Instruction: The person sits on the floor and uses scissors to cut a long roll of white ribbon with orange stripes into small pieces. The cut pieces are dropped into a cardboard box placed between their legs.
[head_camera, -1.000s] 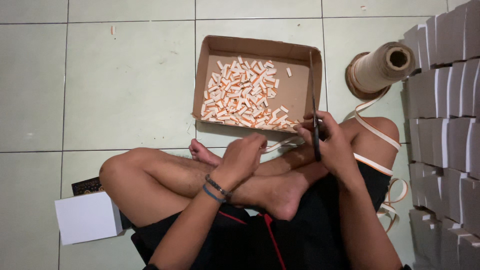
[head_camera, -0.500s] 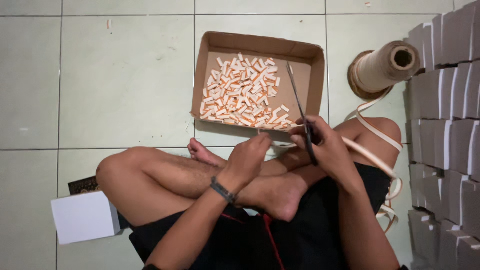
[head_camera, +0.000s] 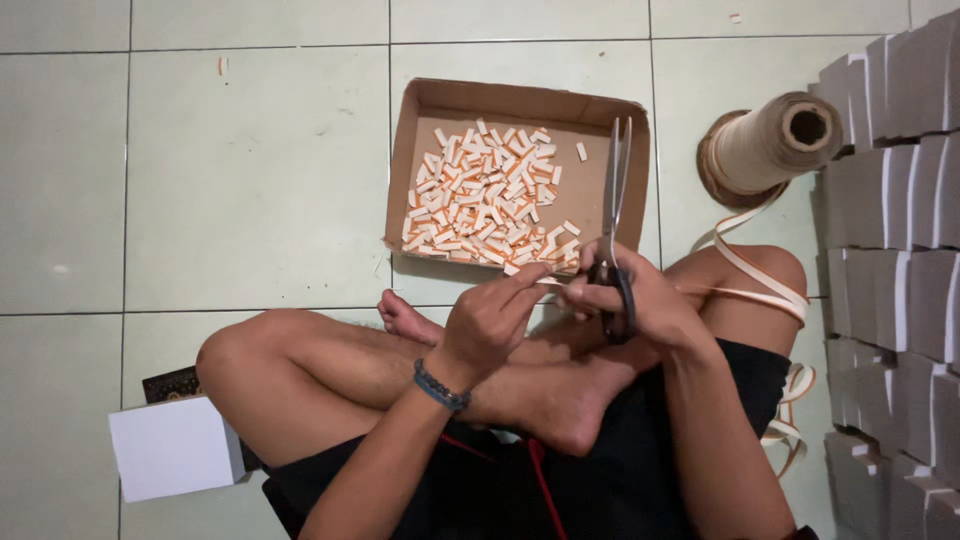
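Observation:
I sit cross-legged on a tiled floor. My right hand (head_camera: 640, 305) grips black-handled scissors (head_camera: 613, 205) whose blades point up over the cardboard box (head_camera: 520, 100). My left hand (head_camera: 490, 320), with a bead bracelet at the wrist, pinches the end of a cream ribbon strip (head_camera: 745, 270) just left of the right hand. The ribbon runs across my right knee to a large spool (head_camera: 765, 150). The box holds several small cut white-and-orange pieces (head_camera: 485, 200).
Stacks of white folded cartons (head_camera: 895, 250) line the right edge. A white box (head_camera: 175, 450) and a dark booklet (head_camera: 172, 383) lie by my left knee. Pale green floor tiles (head_camera: 240, 170) stretch to the left and behind the box.
The scissors swung from tilted left to nearly upright over the box. Both hands stayed together at the ribbon end.

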